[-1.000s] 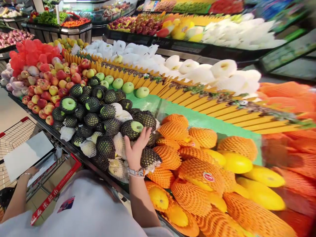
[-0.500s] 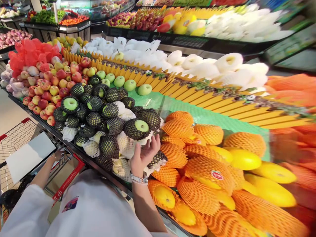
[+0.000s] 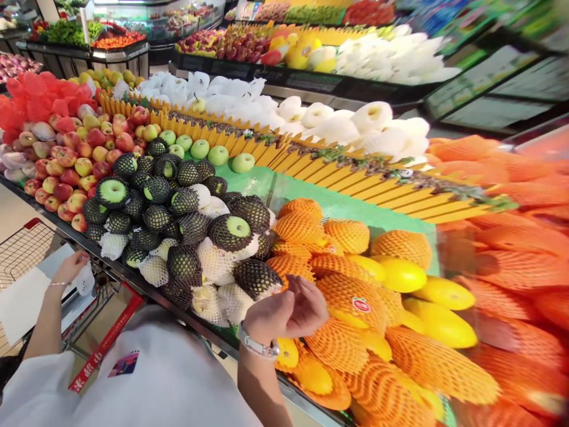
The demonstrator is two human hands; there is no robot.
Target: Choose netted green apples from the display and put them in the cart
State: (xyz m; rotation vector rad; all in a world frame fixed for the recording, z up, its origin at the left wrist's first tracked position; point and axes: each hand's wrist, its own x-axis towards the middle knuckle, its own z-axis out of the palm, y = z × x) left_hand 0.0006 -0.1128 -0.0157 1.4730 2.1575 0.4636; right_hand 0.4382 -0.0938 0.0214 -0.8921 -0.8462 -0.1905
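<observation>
My right hand [image 3: 291,308], a bracelet at its wrist, hovers palm up above the front of the produce stand, fingers loosely curled and nothing visible in them. Below and beside it lie yellow melons [image 3: 404,274] in orange foam nets [image 3: 342,341]. Close by on its left is a heap of green apples in black nets [image 3: 255,277], with some fruit in white nets [image 3: 217,261]. Over the shopping cart, my left hand [image 3: 71,265] has its fingers closed on a thin whitish piece of wrapping [image 3: 85,280] hanging down.
The cart's red handle [image 3: 106,338] is close to my body, and a white board [image 3: 24,299] lies across the cart. Red apples [image 3: 71,176] are piled at the left. A yellow slatted divider [image 3: 351,184] runs behind, with white-wrapped fruit [image 3: 320,112] beyond.
My right hand has moved right and toward me, from the netted apples to the melons. My left hand has risen, showing the whitish wrapping. The view has shifted right.
</observation>
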